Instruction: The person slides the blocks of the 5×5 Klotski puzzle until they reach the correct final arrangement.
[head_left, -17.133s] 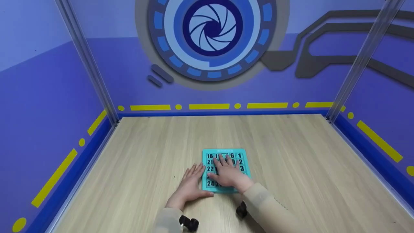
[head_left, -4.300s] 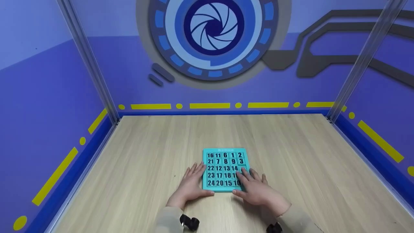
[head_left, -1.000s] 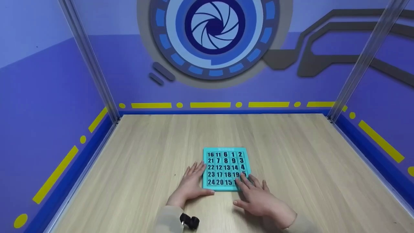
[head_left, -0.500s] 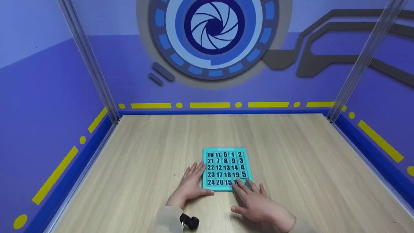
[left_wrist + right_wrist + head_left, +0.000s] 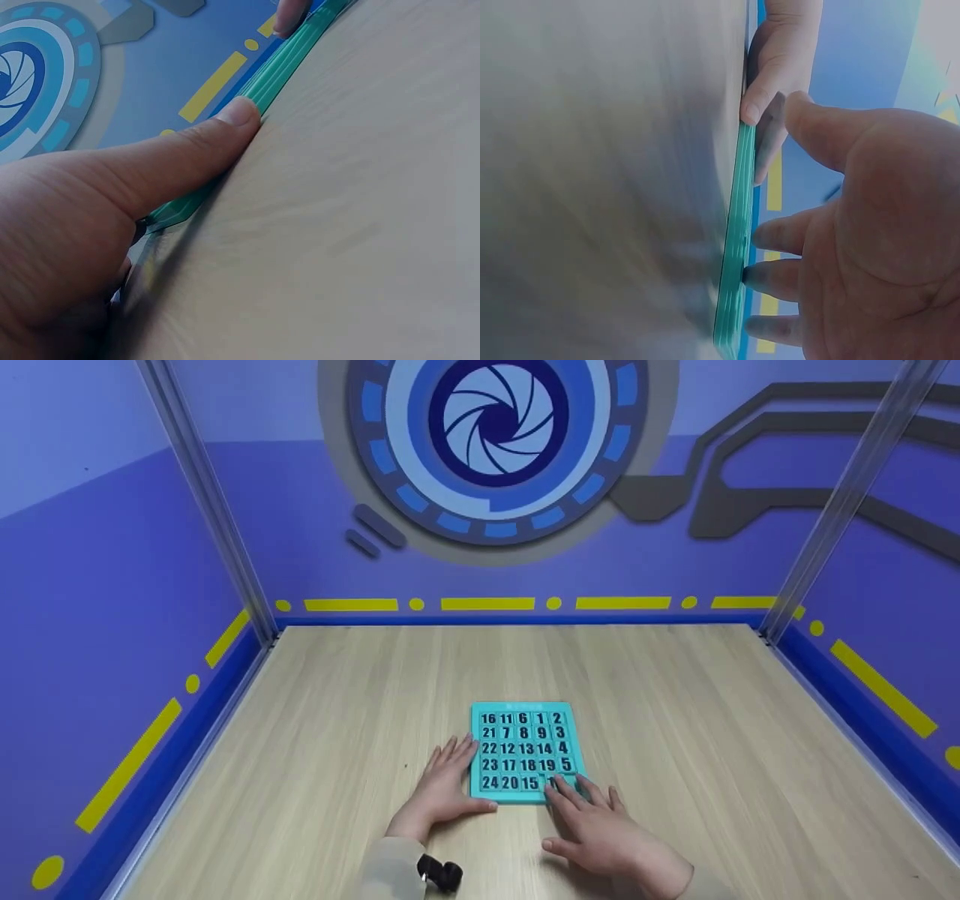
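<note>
A turquoise sliding number puzzle [image 5: 510, 799] lies flat on the wooden table, its square tiles showing black numbers. Along its left side my left hand [image 5: 442, 791] steadies the frame, fingers straight and the thumb against the near edge. In the left wrist view that thumb [image 5: 195, 154] touches the green edge. My right hand [image 5: 600, 829] is at the near right corner, straight fingertips on a bottom-row tile starting with 1; they hide the rest of its number and the corner slot. Its palm and spread fingers [image 5: 780, 279] show in the right wrist view.
The wooden table [image 5: 360, 682] reaches back to a blue-purple wall [image 5: 262, 525] with a painted aperture emblem. Side walls meet it at transparent corner posts [image 5: 214, 510]. A black device [image 5: 441, 874] sits on the left wrist.
Earlier, tiles 2 and 3 slid up the right column, then 4 and 5. In the last half second my right fingertips shifted right, sliding the bottom-row tile rightward. The left hand stays put.
</note>
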A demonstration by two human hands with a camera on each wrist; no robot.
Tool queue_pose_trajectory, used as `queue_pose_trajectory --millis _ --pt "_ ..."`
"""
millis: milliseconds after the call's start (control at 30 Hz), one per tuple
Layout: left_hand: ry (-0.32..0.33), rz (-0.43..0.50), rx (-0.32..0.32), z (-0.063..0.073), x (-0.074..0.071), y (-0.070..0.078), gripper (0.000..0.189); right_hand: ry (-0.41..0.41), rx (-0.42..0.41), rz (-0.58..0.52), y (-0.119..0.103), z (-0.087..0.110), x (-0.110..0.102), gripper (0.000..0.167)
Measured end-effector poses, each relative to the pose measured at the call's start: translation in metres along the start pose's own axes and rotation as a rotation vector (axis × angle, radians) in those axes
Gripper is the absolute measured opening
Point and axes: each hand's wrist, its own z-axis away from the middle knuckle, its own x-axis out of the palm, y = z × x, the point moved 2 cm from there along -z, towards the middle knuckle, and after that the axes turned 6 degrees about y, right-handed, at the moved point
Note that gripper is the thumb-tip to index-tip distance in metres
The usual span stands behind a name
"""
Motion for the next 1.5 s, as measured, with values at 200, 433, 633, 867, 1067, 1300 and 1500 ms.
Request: queue_pose_trajectory --millis 200,433,633,867,1067,1300,1500 --pt "0.000 0.000 -0.003 0.000 -0.001 0.000 0.115 -0.001 0.027 0.001 0.006 0.003 -0.002 0.085" --pt "0.001 0.005 -0.008 0.000 -0.002 0.000 0.116 0.008 0.058 0.012 0.010 0.005 -0.004 0.087" --pt "0.005 0.007 -0.009 0.000 -0.001 -0.001 0.115 0.021 0.055 0.010 0.013 0.006 -0.005 0.087" --pt "0.007 0.015 -0.011 0.000 -0.001 -0.001 0.115 0.015 0.057 -0.004 0.014 0.007 -0.007 0.088" --pt "0.004 0.008 -0.009 0.000 -0.001 -0.001 0.116 0.021 0.043 0.002 0.008 0.007 -0.008 0.089" --pt "0.008 -0.008 -0.001 0.001 -0.001 -0.001 0.115 0.006 -0.043 0.004 -0.007 0.002 -0.004 0.089" --pt "0.009 0.003 0.003 0.001 0.000 0.000 0.114 -0.023 -0.086 0.012 -0.017 -0.004 0.000 0.089"
